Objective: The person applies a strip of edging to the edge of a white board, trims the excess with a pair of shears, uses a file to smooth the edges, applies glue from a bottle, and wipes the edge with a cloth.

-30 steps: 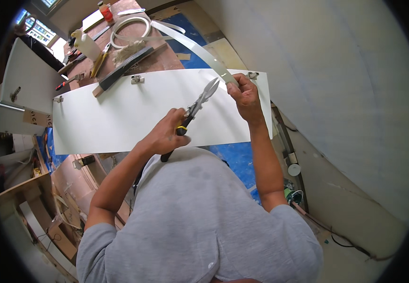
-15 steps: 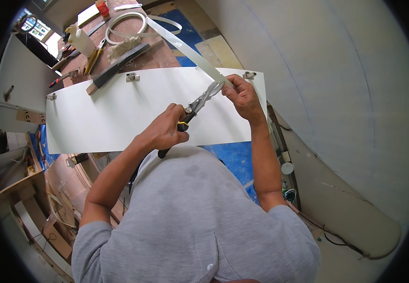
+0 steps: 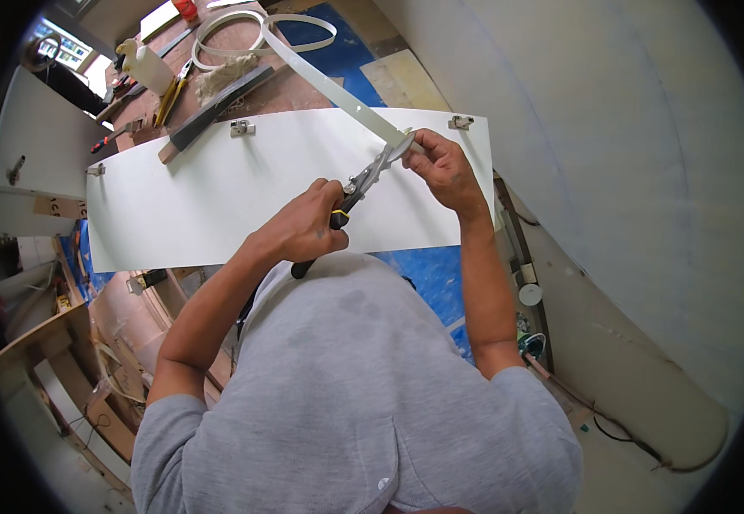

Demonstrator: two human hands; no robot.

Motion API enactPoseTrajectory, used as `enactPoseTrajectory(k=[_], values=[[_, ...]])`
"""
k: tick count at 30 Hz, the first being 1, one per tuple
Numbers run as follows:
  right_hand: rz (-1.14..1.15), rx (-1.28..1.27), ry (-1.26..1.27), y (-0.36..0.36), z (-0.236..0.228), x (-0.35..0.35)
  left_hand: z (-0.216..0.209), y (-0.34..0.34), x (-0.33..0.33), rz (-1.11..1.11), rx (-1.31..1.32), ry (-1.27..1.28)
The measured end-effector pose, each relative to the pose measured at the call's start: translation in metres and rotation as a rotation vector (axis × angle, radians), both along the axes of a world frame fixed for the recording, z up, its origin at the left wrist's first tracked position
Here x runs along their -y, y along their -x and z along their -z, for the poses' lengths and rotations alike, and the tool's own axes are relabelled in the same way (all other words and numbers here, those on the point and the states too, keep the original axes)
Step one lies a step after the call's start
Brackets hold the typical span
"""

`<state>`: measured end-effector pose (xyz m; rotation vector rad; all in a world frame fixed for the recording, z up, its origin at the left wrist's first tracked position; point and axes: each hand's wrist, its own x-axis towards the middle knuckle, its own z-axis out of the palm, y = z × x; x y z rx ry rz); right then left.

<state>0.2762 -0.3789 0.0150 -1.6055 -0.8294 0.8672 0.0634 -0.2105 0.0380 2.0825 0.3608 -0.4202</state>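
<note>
My left hand (image 3: 308,223) is closed around the dark handles of a pair of metal snips (image 3: 362,183) with a yellow band. The jaws point up and to the right, and meet a long white edging strip (image 3: 329,87) close to its near end. Just beyond the blades, my right hand (image 3: 447,171) pinches the strip's end between thumb and fingers. Whether the blades have cut through cannot be seen. Under both hands lies a white panel (image 3: 209,201) with metal hinges (image 3: 241,128) along its far edge.
On the brown bench behind are a sanding block (image 3: 218,111), a coil of strip (image 3: 209,43), a white bottle (image 3: 147,67) and yellow-handled pliers (image 3: 171,98). A pale wall (image 3: 612,154) rises at the right. Boards and offcuts (image 3: 72,403) lie at the lower left.
The snips and my right hand have shifted slightly up. The blades now sit closer to my right fingertips, and the strip has swung a little. The view has tilted slightly.
</note>
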Motion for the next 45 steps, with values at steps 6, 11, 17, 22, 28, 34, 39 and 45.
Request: enactPoseTrajectory(k=[6, 11, 17, 22, 28, 34, 39, 45], values=[[-0.024, -0.014, 0.007, -0.001, 0.002, -0.001, -0.004, -0.003, 0.001, 0.03, -0.054, -0.01], [-0.006, -0.068, -0.016, 0.005, 0.001, -0.003, -0.001, -0.001, 0.001, 0.049, -0.047, 0.007], [-0.004, -0.077, 0.008, 0.007, 0.003, -0.001, 0.002, 0.002, 0.003, 0.036, -0.051, 0.031], [-0.017, -0.072, 0.015, 0.006, 0.001, 0.001, 0.008, 0.004, 0.008, 0.007, 0.003, 0.03], [-0.037, -0.036, 0.029, 0.007, -0.003, -0.001, -0.005, 0.002, 0.009, 0.025, -0.05, -0.027], [-0.048, -0.037, 0.01, 0.007, -0.002, -0.002, 0.001, 0.006, 0.011, -0.019, -0.028, -0.038], [-0.041, -0.055, 0.006, 0.007, 0.0, -0.003, 0.0, 0.005, 0.012, -0.028, -0.006, -0.056], [-0.011, -0.076, 0.009, 0.006, 0.001, -0.005, -0.006, 0.001, 0.013, -0.088, -0.05, 0.006]])
